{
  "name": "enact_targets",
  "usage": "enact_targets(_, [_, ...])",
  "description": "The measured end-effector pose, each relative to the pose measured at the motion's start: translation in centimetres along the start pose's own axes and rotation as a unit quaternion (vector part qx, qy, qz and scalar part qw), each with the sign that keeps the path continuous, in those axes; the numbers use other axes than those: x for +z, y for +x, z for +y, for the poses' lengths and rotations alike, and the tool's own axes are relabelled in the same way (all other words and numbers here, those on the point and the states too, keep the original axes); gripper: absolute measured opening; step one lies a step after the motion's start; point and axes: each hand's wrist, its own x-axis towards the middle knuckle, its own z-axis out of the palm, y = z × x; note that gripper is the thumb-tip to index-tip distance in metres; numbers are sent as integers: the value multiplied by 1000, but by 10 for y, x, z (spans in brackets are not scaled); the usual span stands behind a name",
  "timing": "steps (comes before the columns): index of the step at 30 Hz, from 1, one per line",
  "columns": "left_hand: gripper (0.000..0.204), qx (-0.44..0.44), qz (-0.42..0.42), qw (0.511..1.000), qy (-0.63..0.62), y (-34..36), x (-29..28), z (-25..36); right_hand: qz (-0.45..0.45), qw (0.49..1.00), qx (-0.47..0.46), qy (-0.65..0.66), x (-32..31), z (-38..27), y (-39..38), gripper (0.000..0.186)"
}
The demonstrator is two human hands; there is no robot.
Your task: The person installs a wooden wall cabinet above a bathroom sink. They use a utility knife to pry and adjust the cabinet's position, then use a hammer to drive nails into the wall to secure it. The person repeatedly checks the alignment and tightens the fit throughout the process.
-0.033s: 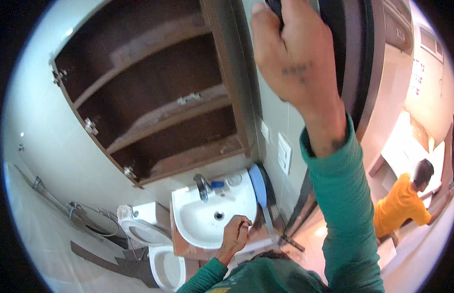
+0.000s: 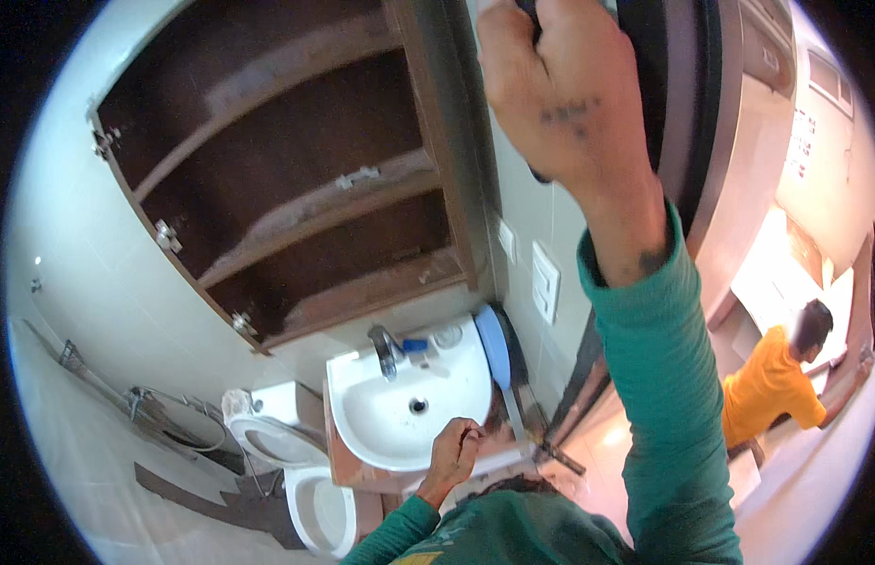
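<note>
Two heights: right hand raised, fingers' grip unclear; left hand low, fingers together.

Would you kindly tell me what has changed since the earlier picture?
Mainly the view has shifted slightly: the washbasin and cabinet now appear a little higher and further left. No grasp or release is visible. The right hand stays raised, the left hand low near the washbasin's front edge.

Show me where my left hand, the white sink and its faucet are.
Left hand (image 2: 453, 454): head view, on the back of the hand.
White sink (image 2: 365, 410): head view, on the bowl's bare inner wall, left side.
Faucet (image 2: 385, 349): head view, on its metal body.
</note>
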Motion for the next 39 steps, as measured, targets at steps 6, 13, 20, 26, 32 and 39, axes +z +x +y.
enact_targets(6, [18, 25, -48, 995, 85, -58, 20, -58, -96, 987, 120, 44, 12, 7, -110, 16])
enact_targets(13, [31, -302, -58, 931, -196, -53, -22, -41, -211, 881, 422, -24, 18, 20, -353, 27])
enact_targets(20, [40, -80, 85, 992, -37, 56, -40, 8, -127, 905, 405, -18, 42, 39, -373, 30])
enact_targets(26, [36, -34, 112, 983, -141, 76, -15, 43, -32, 948, 316, -8, 98, 87, -357, 35])
enact_targets(32, [35, -140, 205, 965, -83, -5, -12, 3, -26, 946, 324, 14, 127, 107, -354, 37])
enact_targets(39, [33, -224, 374, 884, -168, -97, -57, -27, -50, 918, 393, 11, 130, 114, -338, 30])
